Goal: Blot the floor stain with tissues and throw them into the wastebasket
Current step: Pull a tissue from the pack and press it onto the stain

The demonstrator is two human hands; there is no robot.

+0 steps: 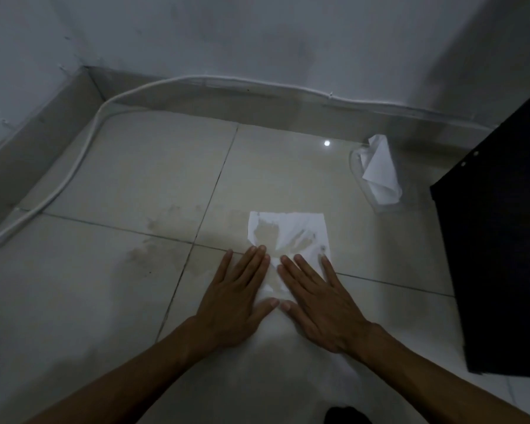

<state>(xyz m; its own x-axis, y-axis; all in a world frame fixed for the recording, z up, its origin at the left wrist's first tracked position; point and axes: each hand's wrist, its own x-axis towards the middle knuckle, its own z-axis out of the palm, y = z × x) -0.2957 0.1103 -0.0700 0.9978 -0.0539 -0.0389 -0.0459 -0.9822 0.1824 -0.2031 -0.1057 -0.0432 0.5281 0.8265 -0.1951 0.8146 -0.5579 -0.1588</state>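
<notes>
Under both flat palms, my left hand (237, 296) and right hand (318, 301) press the damp tissue (291, 232) onto the floor (120, 301), fingers straight; tissue pack (380, 175) beyond right hand.

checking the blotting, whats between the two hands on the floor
In the head view, a wet strip of the tissue lies between the left hand and the right hand.

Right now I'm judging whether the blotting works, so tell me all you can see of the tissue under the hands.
The tissue is a thin white sheet lying flat on the floor tiles, across a grout line. Its far part shows wet, see-through patches and wrinkles. The left hand and right hand press on its near part with straight fingers, covering it.
</notes>
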